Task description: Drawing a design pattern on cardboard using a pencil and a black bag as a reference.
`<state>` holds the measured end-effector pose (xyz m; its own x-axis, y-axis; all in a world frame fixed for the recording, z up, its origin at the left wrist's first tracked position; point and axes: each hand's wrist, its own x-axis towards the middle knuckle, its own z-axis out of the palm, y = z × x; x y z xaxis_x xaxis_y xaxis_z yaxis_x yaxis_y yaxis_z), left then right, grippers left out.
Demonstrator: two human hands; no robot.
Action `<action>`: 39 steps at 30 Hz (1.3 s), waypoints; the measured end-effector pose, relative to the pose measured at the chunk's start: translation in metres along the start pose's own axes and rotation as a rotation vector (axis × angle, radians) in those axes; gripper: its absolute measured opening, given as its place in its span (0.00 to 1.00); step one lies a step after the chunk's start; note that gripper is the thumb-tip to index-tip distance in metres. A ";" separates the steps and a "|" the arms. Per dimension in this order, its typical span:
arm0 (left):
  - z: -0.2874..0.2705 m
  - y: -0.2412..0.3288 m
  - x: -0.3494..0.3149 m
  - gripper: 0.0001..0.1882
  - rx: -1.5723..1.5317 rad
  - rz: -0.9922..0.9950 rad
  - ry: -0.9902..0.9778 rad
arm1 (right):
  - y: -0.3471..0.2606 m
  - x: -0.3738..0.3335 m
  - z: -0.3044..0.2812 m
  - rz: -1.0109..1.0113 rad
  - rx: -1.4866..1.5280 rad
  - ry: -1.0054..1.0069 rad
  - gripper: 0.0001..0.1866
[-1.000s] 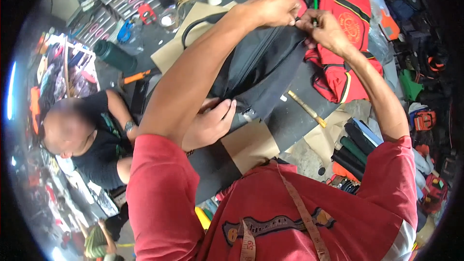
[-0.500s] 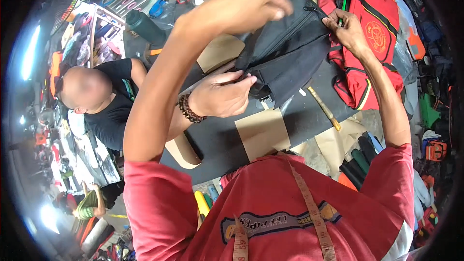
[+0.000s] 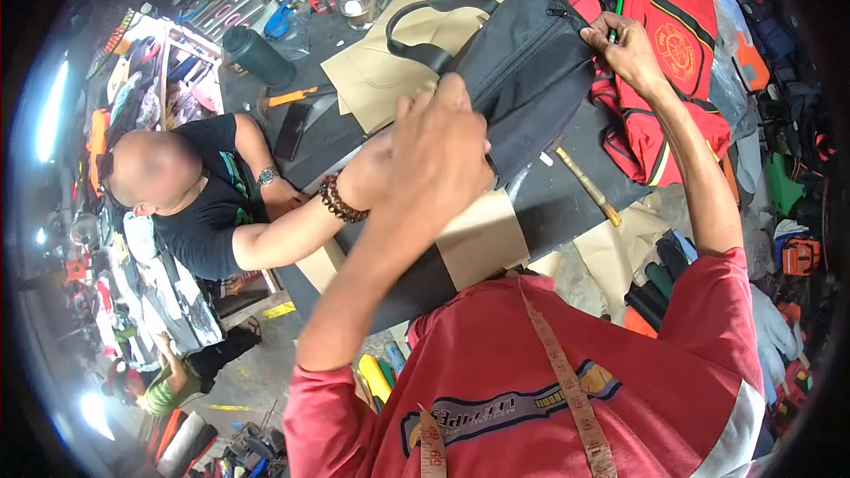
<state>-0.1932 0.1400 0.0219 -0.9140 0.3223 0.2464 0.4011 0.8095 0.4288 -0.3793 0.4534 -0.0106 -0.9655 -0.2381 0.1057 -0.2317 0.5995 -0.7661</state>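
A black bag (image 3: pixel 531 80) with a zipper and a dark strap handle (image 3: pixel 394 31) lies across the dark table. My right hand (image 3: pixel 633 51) is closed on its far right corner, with a green pen (image 3: pixel 617 19) held between the fingers. At the bag's near left end is my left hand (image 3: pixel 447 146), bent at the knuckles and slightly blurred, its fingertips hidden. It covers the hand of a co-worker (image 3: pixel 363 173), who wears a beaded bracelet and reaches in from the left. Whether my left fingers grip the bag cannot be seen.
Brown paper pattern pieces (image 3: pixel 482 239) lie on the table. A red bag (image 3: pixel 668 62) is at the right, near a wooden-handled tool (image 3: pixel 589 186). A dark bottle (image 3: pixel 257 55) and an orange-handled tool (image 3: pixel 297 96) stand and lie at the left. A measuring tape (image 3: pixel 567 372) hangs over my shirt.
My left hand has come down from above the bag's far left side to its near left end, over the co-worker's hand. The strap handle now shows. My right hand keeps its hold.
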 end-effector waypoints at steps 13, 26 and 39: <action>-0.049 -0.059 0.047 0.20 0.060 0.416 -0.356 | 0.014 -0.009 -0.004 -0.051 -0.076 0.012 0.17; -0.020 -0.048 0.090 0.16 0.225 0.584 -0.405 | 0.013 -0.016 -0.007 -0.109 -0.196 0.036 0.17; -0.010 -0.061 0.088 0.23 0.060 0.528 -0.502 | 0.014 -0.015 -0.005 -0.057 -0.125 0.006 0.17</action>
<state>-0.2971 0.1141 0.0257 -0.5234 0.8517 -0.0273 0.8052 0.5048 0.3111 -0.3684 0.4690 -0.0194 -0.9511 -0.2696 0.1509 -0.2986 0.6761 -0.6736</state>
